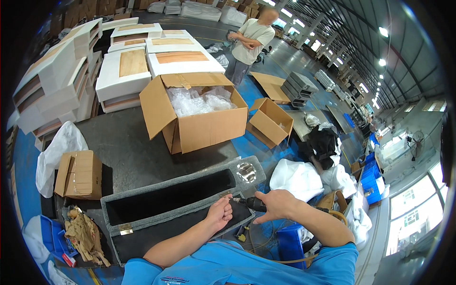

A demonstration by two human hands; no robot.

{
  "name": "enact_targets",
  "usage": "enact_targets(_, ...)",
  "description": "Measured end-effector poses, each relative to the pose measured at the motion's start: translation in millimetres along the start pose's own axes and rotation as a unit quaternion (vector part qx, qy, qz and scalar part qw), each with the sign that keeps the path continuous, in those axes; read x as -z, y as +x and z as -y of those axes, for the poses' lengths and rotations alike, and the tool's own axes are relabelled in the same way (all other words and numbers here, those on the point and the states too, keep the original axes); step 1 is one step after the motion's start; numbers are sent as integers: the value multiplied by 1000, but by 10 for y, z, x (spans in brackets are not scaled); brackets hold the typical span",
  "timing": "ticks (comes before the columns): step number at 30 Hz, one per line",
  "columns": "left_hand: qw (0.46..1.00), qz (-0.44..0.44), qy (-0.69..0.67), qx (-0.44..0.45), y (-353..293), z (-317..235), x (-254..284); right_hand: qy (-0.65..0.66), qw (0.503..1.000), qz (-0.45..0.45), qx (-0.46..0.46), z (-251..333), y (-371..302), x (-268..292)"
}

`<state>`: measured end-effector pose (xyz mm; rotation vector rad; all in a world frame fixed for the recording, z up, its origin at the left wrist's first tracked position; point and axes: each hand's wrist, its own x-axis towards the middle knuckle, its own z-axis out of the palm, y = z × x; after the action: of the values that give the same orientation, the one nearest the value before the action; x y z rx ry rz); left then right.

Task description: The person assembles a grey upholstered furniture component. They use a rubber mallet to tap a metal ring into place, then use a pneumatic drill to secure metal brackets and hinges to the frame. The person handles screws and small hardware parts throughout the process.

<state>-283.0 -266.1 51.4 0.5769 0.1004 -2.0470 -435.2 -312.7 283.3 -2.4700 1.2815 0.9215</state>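
A long box covered in grey felt, with a black inside, lies across the bench before me. Its black-lined lid is folded out toward me, and a metal hinge joins them at the left. My right hand is wrapped round a black power screwdriver, its bit pointing left at the box's near edge. Close to the bit tip, my left hand is closed in a pinch; what its fingertips hold is too small to make out. A round silver plate sits at the box's right end.
A large open carton of bubble wrap stands beyond the box, with a smaller open carton to its right. A closed carton and crumpled brown paper are at left. White cabinets are stacked behind; a person stands nearby.
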Motion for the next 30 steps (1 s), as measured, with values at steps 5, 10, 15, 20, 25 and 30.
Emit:
enact_targets(5, 1000, 2, 1, 1, 19, 5, 17, -1, 1000, 3, -1, 1, 6, 9)
enact_targets(10, 1000, -4, 5, -1, 25, 10, 19, -3, 1000, 4, -1, 13, -4, 37)
enact_targets(15, 1000, -11, 9, 3, -15, -4, -34, 7, 1000, -6, 5, -38, 1, 4)
enact_targets(20, 1000, -16, 16, 5, -11, -11, -44, 7, 1000, 0, -4, -38, -12, 11)
enact_targets(25, 1000, -12, 16, 8, 6, -20, -13, 2, 1000, -2, -3, -34, -12, 14)
enact_targets(30, 1000, -15, 19, 14, 21, -3, -51, 7, 1000, 4, -2, -55, -32, 26)
